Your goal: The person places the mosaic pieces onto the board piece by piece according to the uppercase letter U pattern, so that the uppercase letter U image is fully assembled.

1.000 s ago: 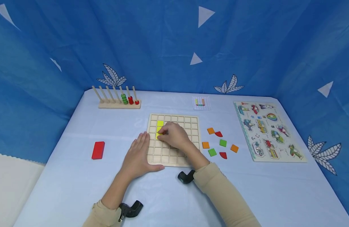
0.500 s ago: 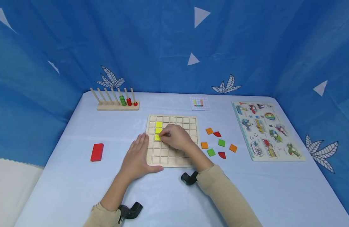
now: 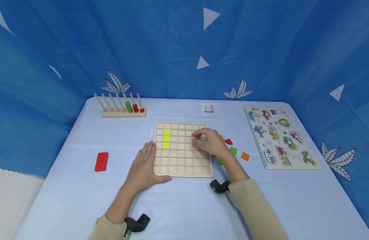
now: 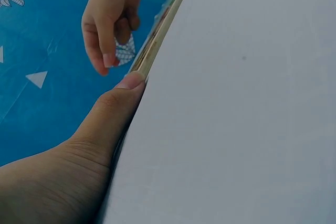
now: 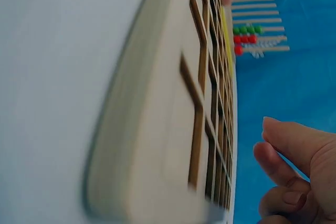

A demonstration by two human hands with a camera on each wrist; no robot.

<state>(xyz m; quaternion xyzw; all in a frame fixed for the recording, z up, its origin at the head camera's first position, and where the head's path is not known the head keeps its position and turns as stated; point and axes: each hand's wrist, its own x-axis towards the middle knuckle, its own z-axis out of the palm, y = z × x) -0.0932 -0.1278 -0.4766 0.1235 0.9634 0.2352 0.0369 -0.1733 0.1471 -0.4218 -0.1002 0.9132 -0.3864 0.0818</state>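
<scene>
A square wooden grid board (image 3: 180,161) lies flat on the table. Three yellow square tiles (image 3: 166,138) fill cells in a column near its left side. My left hand (image 3: 143,166) rests along the board's left edge with straight fingers, and its thumb (image 4: 113,111) lies along the front edge. Above the right part of the board is my right hand (image 3: 213,142). In the right wrist view its thumb and index fingertips stand apart with nothing between them, while the other fingers curl loosely. Beneath and beside that hand lie orange, green and red pieces, partly hidden by it.
Right of the board are a green tile (image 3: 233,151), an orange tile (image 3: 245,156) and a red curved piece (image 3: 228,141). A pattern card (image 3: 210,109) lies behind. Farther right is a picture puzzle (image 3: 281,138). A bead counter (image 3: 124,114) and a red block (image 3: 101,162) are at left.
My right hand has let go of the lowest yellow tile and moved right across the board toward the loose pieces. My left hand stays at the board's edge.
</scene>
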